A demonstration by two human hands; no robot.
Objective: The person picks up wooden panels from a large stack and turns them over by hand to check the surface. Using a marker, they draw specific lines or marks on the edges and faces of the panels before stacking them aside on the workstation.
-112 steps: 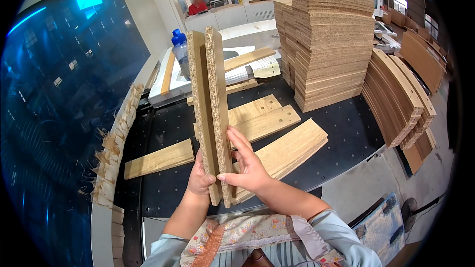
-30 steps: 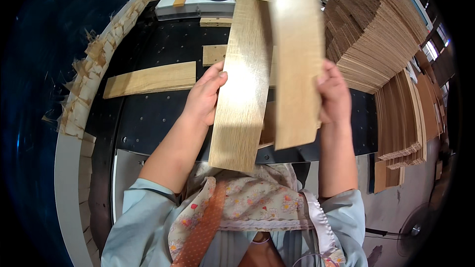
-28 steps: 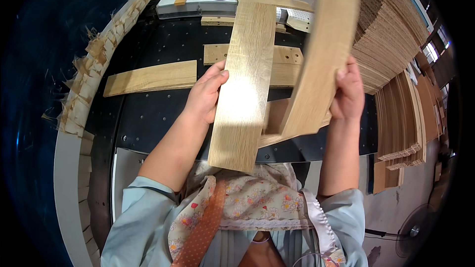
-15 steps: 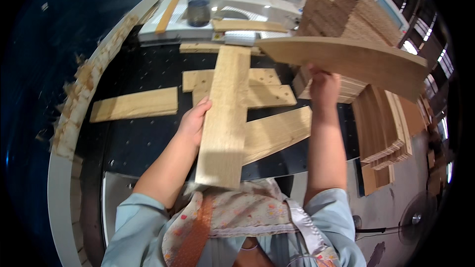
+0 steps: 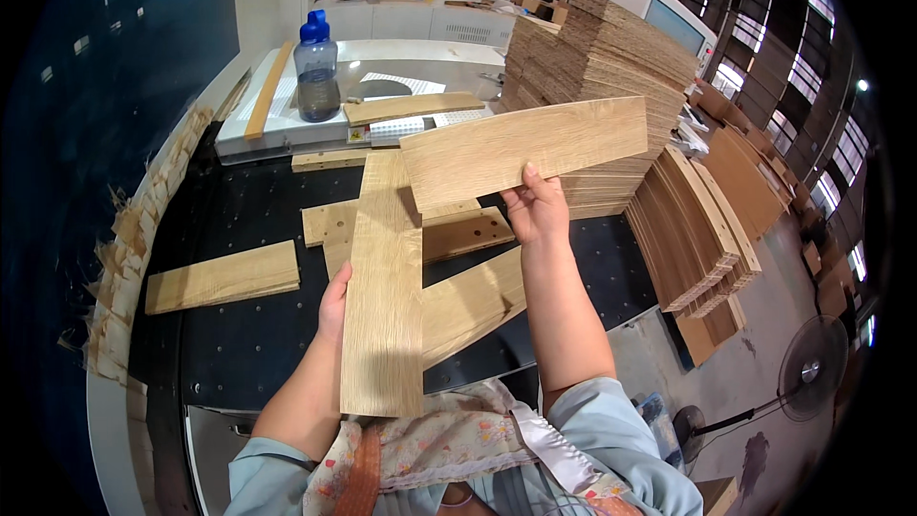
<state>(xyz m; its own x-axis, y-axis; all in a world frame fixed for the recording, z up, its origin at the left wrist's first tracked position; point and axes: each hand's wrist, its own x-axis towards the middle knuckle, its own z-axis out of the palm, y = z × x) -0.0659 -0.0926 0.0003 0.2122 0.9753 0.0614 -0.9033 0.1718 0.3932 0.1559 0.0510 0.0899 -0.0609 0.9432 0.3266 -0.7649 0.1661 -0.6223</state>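
My left hand point(image 5: 333, 304) is closed on the left edge of a long light wood board point(image 5: 382, 325), which points away from me over the black table. My right hand point(image 5: 538, 204) grips the lower edge of a second wood board point(image 5: 525, 148), thumb on its near face. This board is held up and slanted, its left end overlapping the far part of the first board. Beneath them, partly hidden, lie boards with drilled holes point(image 5: 468, 234) and a plain board point(image 5: 473, 306). Another short board point(image 5: 223, 275) rests to the left.
A tall stack of panels point(image 5: 597, 67) stands at the far right, and piled curved-looking boards point(image 5: 683, 229) sit nearer. A blue-capped bottle point(image 5: 317, 76) and wood strips stand on a white machine bed point(image 5: 239, 146). A fan point(image 5: 810, 371) is at the lower right.
The right-hand board has come left and turned its broad face toward me, now overlapping the left-hand board. The left hand keeps its hold. The view has tilted up and shifted right.
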